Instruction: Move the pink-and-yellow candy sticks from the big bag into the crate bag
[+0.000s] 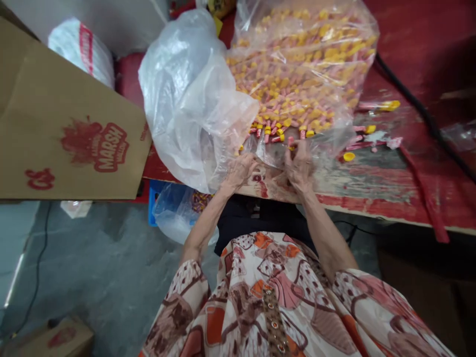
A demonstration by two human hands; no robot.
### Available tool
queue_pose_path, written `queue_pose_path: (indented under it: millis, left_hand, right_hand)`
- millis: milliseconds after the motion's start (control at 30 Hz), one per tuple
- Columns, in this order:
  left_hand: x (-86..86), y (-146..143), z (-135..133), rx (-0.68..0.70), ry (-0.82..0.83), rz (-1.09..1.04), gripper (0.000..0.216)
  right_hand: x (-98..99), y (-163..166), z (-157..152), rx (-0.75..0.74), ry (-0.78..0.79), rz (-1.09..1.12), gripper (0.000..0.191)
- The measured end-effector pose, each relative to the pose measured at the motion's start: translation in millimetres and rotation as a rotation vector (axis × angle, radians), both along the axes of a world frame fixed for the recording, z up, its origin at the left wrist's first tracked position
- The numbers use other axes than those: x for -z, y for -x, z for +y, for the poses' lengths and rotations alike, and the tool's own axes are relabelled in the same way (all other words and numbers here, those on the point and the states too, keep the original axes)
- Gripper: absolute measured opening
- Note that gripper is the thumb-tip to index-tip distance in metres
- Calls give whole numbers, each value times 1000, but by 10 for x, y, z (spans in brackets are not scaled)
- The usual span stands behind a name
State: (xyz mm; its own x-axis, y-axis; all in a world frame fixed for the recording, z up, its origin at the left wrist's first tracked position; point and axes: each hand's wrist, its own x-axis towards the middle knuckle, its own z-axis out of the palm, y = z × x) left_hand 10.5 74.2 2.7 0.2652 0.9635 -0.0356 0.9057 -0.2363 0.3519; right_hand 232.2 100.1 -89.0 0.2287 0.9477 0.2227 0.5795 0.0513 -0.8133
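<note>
Head view: clock directions run from the midpoint between the hands, 12 being the far side of the bench.
Left hand: the left hand (240, 171) has its fingers curled beside the white bag's edge; blur hides whether they grip anything, so I cannot tell.
Right hand: thumb and forefinger of the right hand (298, 166) bend around a capped piece (290, 142); I cannot tell whether they pinch it.
Capped pieces: small pink tubes with rounded yellow tops, heaped from 12 to 1 o'clock, some lying just beyond the fingertips.
Clear bag: thin, glossy, creased plastic; the clear bag (345, 130) covers most of the heap at 1 o'clock.
White bag: cloudy, crumpled, puffed-out film; the white bag (182, 84) sits at 10 o'clock, its contents hard to make out.
Bench: worn, with flaking red paint over bare wood; the bench (372, 181) bears loose pieces (381, 105) and a yellow cap (348, 156) near 3 o'clock.
Carton: flat-sided brown cardboard with red print; the carton (70, 124) stands at 9 o'clock.
Blue crate: under the bench edge, toward 8 o'clock; the blue crate (152, 203) holds a filmy plastic liner (169, 207) with small multicoloured pieces (201, 200).
</note>
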Motion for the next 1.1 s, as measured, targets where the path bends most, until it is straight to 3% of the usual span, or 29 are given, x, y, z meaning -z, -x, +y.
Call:
queue_pose_path:
  millis: [167, 333, 567, 733, 867, 1100]
  left_hand:
    - [112, -79, -77, -55, -97, -30, 12]
    - [171, -103, -52, 12, -101, -19, 11]
    - [228, -118, -153, -73, -186, -19, 20]
    - [302, -150, -186, -27, -161, -38, 20]
    - [334, -183, -217, -81, -216, -70, 24]
    - [357, -227, -239, -69, -145, -139, 18]
  right_hand:
    - [34, 17, -165, -60, -58, 43, 25]
    - [19, 83, -198, -206, -29, -83, 21]
    - [58, 24, -179, -150, -81, -88, 22]
    - [41, 6, -178, -158, -75, -167, 20]
    - [34, -43, -168, -166, -52, -185, 19]
    - [18, -80, -172, -163, -46, -161, 23]
